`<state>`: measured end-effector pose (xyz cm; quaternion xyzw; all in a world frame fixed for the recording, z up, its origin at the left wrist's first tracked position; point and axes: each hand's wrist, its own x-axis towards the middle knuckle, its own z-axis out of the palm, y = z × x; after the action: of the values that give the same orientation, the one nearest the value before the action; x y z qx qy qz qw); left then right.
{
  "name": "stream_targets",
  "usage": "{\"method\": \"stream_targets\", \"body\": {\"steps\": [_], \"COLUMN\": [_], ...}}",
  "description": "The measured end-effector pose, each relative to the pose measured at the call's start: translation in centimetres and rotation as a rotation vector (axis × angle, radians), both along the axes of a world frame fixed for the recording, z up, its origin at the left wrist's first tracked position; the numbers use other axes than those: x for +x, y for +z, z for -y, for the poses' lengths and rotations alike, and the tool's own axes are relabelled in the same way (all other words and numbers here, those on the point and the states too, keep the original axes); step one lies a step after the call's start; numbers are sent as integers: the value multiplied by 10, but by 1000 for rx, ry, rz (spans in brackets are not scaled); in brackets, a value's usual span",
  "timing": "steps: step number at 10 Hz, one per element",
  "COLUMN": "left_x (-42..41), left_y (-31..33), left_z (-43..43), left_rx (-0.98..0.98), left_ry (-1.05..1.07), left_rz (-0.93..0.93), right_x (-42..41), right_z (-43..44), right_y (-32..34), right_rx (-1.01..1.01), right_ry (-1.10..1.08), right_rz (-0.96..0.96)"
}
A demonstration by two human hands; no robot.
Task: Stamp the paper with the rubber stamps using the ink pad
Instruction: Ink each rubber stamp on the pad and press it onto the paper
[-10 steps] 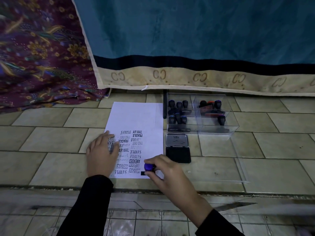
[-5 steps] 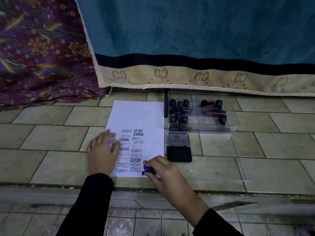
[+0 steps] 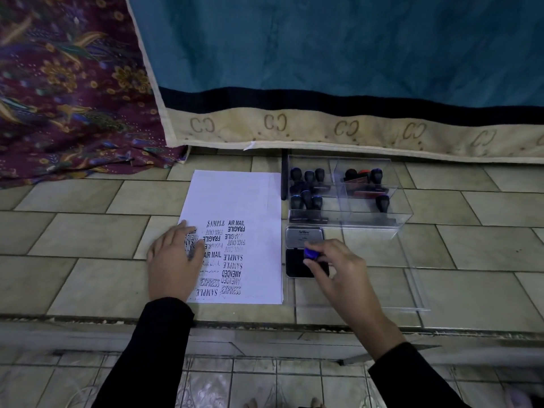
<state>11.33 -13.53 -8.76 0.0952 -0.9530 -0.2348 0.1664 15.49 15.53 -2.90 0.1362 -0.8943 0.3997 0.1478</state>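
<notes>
Paper point(image 3: 235, 201): SAMPLE, AIR MAIL, FRAGILE, FAX OUT, AMENDED, EXPRESS, stamped repeatedly
Ink pad point(image 3: 304, 235) lid: brand reads roughly "Artline"
Blanket border point(image 3: 323, 129): repeated mirrored "CC" motif

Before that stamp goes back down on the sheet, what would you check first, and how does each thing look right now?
1. Ink pad lid open: ok, the lid is folded back and the dark pad is exposed.
2. Stamp held: ok, the right hand grips its blue knob over the pad.
3. Stamp face inked: cannot tell, the fingers hide the underside.
4. Paper pinned: ok, the left hand lies flat on its left side.
5. Blank space left: ok, the upper half of the sheet is unprinted.
6. Which word this stamp prints: cannot tell.
</notes>
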Motion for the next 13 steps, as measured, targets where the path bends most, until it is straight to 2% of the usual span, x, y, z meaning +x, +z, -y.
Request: {"method": "stream_targets", "body": {"steps": [2,6,8,11,13], "left_x": [1,0,-1,1,1], "left_y": [-1,-5,-5,-2,0], "left_z": [-1,1,3,1,0], "left_rx": [-5,-8,-5,-2,-2], "left_ry": [-1,-4,-7,-3,1], "left_rz": [0,-14,-19,1,11], "right_x": [0,7,24,20,22], "right_z": [5,10,54,64,74], "right_y": [2,7,5,1,-1], "right_rx": [124,118,-51,18,152], "right_ry": [35,-9,212,259,258], "right_rz": [-41,15,129,150,83]}}
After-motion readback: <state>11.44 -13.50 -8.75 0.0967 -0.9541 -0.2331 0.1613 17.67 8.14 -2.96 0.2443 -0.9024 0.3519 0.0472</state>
